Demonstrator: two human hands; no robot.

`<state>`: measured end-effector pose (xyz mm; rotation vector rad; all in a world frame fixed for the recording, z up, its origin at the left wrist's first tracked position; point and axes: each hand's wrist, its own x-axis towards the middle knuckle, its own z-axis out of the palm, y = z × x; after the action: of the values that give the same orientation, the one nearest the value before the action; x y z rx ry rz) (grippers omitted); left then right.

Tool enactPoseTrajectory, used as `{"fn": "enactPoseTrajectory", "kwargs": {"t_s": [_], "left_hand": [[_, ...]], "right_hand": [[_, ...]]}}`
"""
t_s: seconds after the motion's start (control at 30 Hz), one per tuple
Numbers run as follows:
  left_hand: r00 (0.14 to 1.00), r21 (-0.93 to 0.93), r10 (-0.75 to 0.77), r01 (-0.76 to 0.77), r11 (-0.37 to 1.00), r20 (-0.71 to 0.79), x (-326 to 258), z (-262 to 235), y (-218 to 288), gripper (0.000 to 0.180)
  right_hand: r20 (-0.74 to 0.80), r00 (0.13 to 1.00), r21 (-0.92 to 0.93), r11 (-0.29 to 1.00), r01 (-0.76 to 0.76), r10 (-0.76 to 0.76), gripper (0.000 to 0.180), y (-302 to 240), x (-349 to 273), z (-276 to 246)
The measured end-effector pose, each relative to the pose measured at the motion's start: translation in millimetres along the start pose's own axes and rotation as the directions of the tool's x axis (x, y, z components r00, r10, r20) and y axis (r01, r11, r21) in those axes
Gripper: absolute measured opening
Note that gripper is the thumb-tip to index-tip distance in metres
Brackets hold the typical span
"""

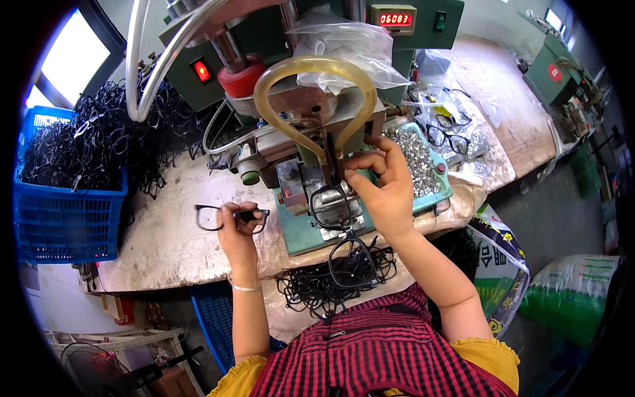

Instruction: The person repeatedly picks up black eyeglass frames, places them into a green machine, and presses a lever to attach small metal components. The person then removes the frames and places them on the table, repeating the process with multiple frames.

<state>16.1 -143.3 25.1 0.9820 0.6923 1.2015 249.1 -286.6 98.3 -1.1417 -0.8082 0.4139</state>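
A black eyeglass frame is held in my left hand, its fingers closed around the middle, left of the bench press. Another black eyeglass frame sits at the press's work point, one rim over the metal fixture and the other hanging toward me past the green base plate. My right hand is at the upper end of that frame, beside the press head. Its thumb and fingers are pinched together; whatever is between them is hidden. A yellowish tube loops above the fingers.
Right of the press stands a turquoise tray of small metal parts, with glasses beyond. Tangled black frames lie at my lap. A blue basket heaped with frames is at the left. Plastic bags lie atop the press.
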Motion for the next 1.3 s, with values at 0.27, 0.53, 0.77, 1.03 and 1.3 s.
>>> {"fn": "enactPoseTrajectory", "kwargs": {"t_s": [0.27,0.53,0.77,1.03,1.3], "left_hand": [[0.581,0.170,0.658,-0.797,0.580,0.479,-18.2,145.2,123.6,0.031],[0.732,0.068,-0.021,-0.035,0.997,0.681,-65.2,130.1,128.9,0.021],[0.372,0.119,-0.680,0.821,0.559,0.632,-78.9,144.5,60.4,0.021],[0.455,0.041,-0.662,0.806,0.591,0.596,-79.1,143.8,48.7,0.022],[0.246,0.353,-0.596,0.614,0.706,0.765,-52.2,79.1,54.9,0.024]], "right_hand": [[0.030,0.992,0.174,0.977,-0.123,0.119,0.062,-20.9,-3.6,18.1],[0.164,0.984,-0.119,0.991,-0.056,0.075,0.044,-36.3,-12.9,-37.1],[0.055,0.963,-0.929,0.341,0.146,-0.262,0.013,43.8,2.8,-110.8],[-0.112,0.971,-0.780,0.624,0.045,-0.210,0.011,56.4,14.8,-119.7],[-0.258,0.962,-0.509,0.859,-0.053,-0.093,0.010,63.0,14.5,-108.3]]}}
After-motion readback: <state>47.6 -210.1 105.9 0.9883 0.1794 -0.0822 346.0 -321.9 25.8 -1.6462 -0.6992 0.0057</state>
